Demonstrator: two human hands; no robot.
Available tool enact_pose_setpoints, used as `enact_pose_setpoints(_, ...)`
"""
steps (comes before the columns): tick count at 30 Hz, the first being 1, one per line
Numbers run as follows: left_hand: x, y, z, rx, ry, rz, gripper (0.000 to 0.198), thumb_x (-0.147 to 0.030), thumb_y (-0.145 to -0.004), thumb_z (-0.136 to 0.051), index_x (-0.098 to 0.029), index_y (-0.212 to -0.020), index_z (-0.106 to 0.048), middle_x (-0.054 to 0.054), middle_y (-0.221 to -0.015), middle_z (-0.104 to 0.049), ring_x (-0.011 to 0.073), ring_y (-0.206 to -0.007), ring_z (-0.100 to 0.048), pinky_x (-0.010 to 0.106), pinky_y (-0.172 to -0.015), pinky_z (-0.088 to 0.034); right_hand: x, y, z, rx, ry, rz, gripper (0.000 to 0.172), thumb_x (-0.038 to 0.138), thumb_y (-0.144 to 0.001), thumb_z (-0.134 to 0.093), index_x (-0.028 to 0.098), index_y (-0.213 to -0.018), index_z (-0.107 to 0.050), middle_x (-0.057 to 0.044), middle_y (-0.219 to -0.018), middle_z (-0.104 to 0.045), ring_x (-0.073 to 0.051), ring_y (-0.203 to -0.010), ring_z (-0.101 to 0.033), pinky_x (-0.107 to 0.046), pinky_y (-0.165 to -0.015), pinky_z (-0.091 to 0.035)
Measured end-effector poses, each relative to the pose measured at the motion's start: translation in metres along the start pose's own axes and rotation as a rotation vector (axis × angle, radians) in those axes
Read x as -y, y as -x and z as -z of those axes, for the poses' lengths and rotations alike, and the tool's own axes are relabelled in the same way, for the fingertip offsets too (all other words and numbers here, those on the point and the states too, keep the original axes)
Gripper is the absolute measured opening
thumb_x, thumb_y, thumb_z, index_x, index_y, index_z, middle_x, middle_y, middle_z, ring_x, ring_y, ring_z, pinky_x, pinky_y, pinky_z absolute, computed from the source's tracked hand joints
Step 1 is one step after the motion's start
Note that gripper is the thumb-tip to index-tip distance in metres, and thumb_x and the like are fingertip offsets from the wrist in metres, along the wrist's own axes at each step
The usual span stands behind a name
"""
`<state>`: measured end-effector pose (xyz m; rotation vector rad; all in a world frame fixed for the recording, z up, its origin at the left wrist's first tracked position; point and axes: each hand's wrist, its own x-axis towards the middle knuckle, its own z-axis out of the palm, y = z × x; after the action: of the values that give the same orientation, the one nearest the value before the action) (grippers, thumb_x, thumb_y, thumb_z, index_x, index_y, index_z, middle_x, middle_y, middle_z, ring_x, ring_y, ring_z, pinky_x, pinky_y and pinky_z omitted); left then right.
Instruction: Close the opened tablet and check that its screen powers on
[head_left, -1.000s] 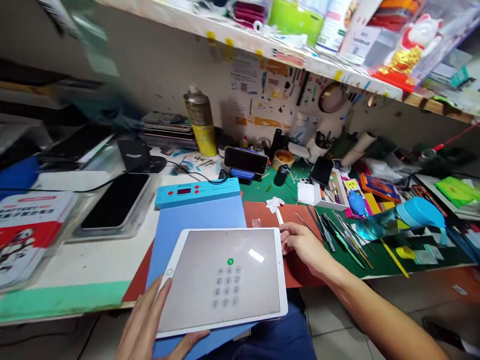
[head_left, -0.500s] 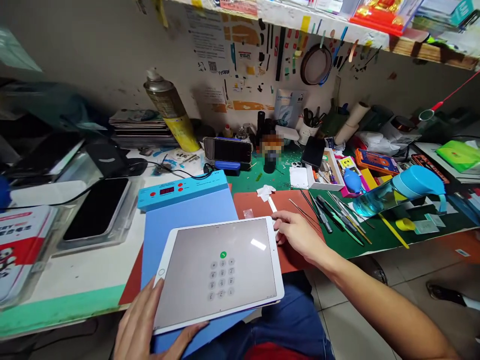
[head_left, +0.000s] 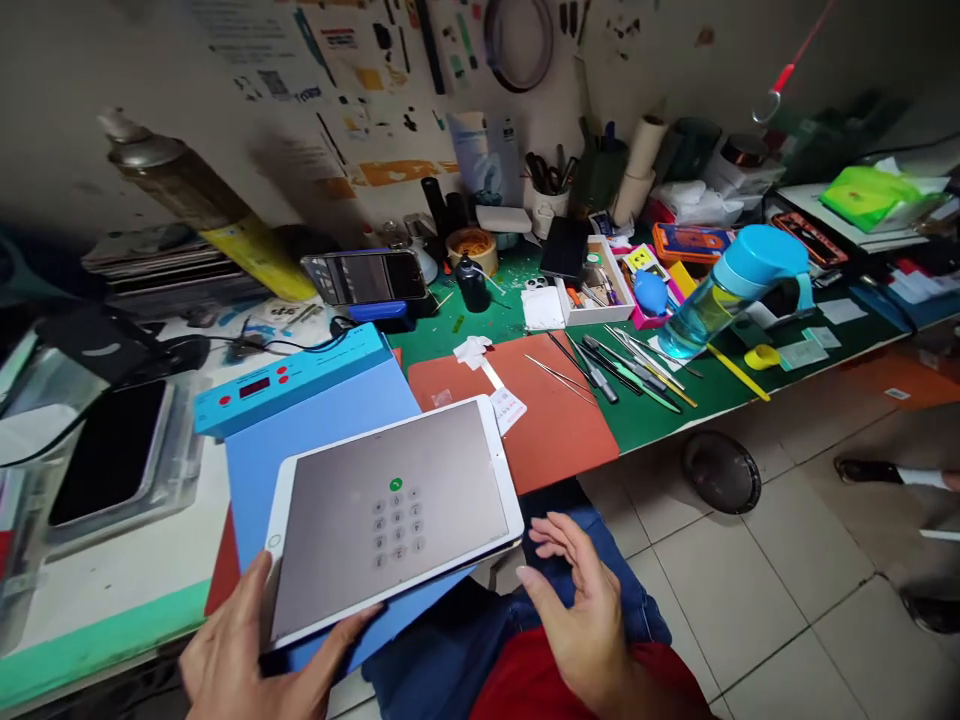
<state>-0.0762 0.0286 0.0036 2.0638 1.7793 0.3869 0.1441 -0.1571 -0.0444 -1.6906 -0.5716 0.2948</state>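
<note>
A white tablet with a dial keypad on its lit screen lies tilted over a blue heating mat, its keypad upside down to me. My left hand grips the tablet's lower left corner, fingers at the left edge and thumb along the near edge. Off the tablet's near right corner, my right hand hovers over my lap, empty, with thumb and fingers apart. Just past the tablet, a white card and a crumpled white tissue lie on the reddish-brown mat.
Tweezers and a row of slim tools lie to the right, near a blue-lidded water bottle. Behind are a propped phone and a white parts box. A second phone is at left. The bench edge drops to a tiled floor.
My right hand has left the tablet's far right corner and come down toward my lap, uncovering the white card. My left hand keeps its hold. The view has swung right.
</note>
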Motion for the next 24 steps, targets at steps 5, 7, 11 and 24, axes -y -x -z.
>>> enact_pose_setpoints(5, -0.009, 0.001, -0.002, -0.056, -0.015, 0.032, 0.11, -0.088, -0.086, -0.07, -0.031, -0.178, -0.048, 0.014, -0.171, -0.063, 0.0527, -0.168, -0.049, 0.078, -0.129, -0.052, -0.01, -0.004, -0.023, -0.056, -0.064, 0.033, 0.054, 0.03, -0.099, -0.088, 0.032, -0.15, -0.071, -0.002, -0.125, -0.091, -0.016, -0.097, -0.087, -0.025, -0.092, -0.072)
enact_pose_setpoints(7, -0.012, 0.003, -0.004, -0.091, 0.014, 0.02, 0.108, -0.087, -0.086, -0.072, -0.032, -0.176, -0.05, 0.013, -0.172, -0.062, 0.0509, -0.166, -0.052, 0.075, -0.131, -0.05, -0.011, -0.008, -0.026, -0.071, -0.09, 0.048, 0.05, 0.031, -0.102, -0.086, 0.031, -0.15, -0.071, -0.002, -0.12, -0.092, -0.015, -0.09, -0.086, -0.025, -0.089, -0.072)
enact_pose_setpoints(11, -0.013, 0.005, -0.005, -0.101, 0.062, -0.038, 0.108, -0.084, -0.088, -0.076, -0.027, -0.177, -0.051, 0.019, -0.17, -0.061, 0.0492, -0.166, -0.052, 0.069, -0.135, -0.048, -0.01, -0.011, -0.031, -0.101, -0.124, 0.058, 0.041, 0.037, -0.106, -0.082, 0.029, -0.145, -0.074, -0.001, -0.115, -0.092, -0.014, -0.083, -0.085, -0.024, -0.084, -0.072)
enact_pose_setpoints(24, 0.023, 0.008, -0.034, -0.191, 0.182, -0.22, 0.098, -0.067, -0.091, -0.089, -0.037, -0.176, -0.051, 0.01, -0.175, -0.062, 0.0394, -0.158, -0.057, 0.059, -0.127, -0.058, -0.009, -0.005, -0.023, -0.22, 0.015, -0.19, 0.074, 0.071, -0.087, -0.095, 0.017, -0.136, -0.082, -0.013, -0.1, -0.092, -0.026, -0.087, -0.09, -0.027, -0.082, -0.069)
